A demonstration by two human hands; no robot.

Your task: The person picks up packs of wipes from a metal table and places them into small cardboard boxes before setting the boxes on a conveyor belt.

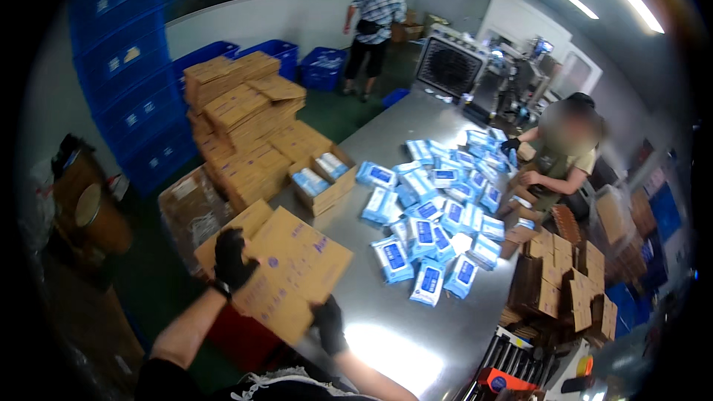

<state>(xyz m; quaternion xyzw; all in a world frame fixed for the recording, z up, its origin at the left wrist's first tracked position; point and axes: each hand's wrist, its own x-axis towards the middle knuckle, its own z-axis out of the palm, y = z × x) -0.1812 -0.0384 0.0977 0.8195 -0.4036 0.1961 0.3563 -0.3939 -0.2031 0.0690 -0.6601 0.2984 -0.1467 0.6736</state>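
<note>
A brown cardboard carton (297,263) with blue print lies tilted at the near left edge of the steel table, one flap reaching out to the left. My left hand (235,260), in a black glove, grips the carton at its left side by that flap. At the carton's near right edge my right hand (329,324), also gloved in black, holds on with its fingers partly hidden. Just beyond stands an open carton (324,197) with blue-and-white wipe packs inside. Many loose wipe packs (423,234) are heaped over the middle of the table.
Stacked flat cartons (249,126) rise at the left, before tall blue crates (126,67). Across the steel table (364,286), a co-worker (568,156) handles a carton. More cartons (553,275) and a roller conveyor (512,360) stand right. Another person (376,22) stands far back.
</note>
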